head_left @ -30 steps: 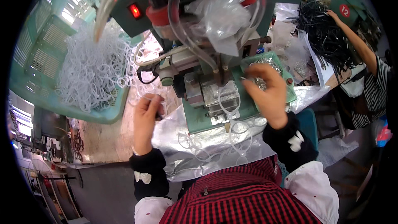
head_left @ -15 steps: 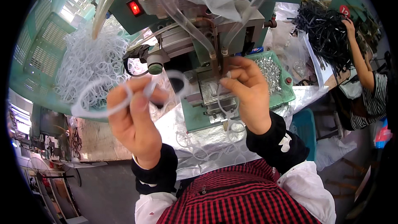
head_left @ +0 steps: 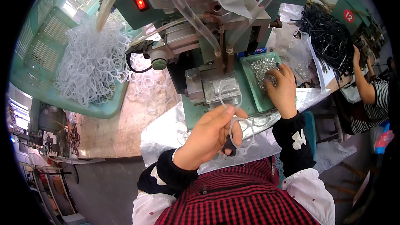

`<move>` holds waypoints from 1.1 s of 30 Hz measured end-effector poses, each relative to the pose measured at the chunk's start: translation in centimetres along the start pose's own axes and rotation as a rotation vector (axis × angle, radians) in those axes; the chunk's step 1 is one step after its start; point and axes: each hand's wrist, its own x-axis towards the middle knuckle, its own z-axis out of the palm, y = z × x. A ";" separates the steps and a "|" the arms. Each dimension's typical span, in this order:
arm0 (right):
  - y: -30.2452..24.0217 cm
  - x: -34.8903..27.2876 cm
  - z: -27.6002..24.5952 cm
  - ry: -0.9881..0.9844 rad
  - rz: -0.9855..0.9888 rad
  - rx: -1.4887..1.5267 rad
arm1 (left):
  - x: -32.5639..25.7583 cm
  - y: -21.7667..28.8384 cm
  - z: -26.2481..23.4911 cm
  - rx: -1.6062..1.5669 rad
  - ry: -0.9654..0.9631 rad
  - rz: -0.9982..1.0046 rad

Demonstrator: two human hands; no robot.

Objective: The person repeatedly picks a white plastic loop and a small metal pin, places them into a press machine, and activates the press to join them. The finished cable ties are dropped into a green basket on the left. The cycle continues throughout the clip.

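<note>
The left hand (head_left: 208,135) is closed around a clear tube ring (head_left: 233,104), pinching it just in front of the green press machine (head_left: 208,58). Beyond, the right hand (head_left: 282,88) reaches, fingers curled, into a green tray (head_left: 250,79) of small metal parts (head_left: 266,68); whether it grips any cannot be told. Farther left, a green basket (head_left: 37,83) holds clear rings (head_left: 91,64).

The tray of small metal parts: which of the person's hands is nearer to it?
Right. The right hand rests in the green tray, fingers on the metal parts. The left hand is lower and left, off the tray, holding a clear plastic ring.
</note>
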 end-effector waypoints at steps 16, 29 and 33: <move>0.6 -0.1 0.8 0.064 0.185 0.621 | -4.4 -6.6 -6.5 0.176 0.421 0.379; -2.3 0.8 2.5 0.000 0.418 1.015 | 2.7 3.3 -19.3 1.962 0.993 0.871; -2.0 -0.9 0.2 0.021 0.264 0.578 | 5.9 0.7 -29.5 1.754 0.884 0.618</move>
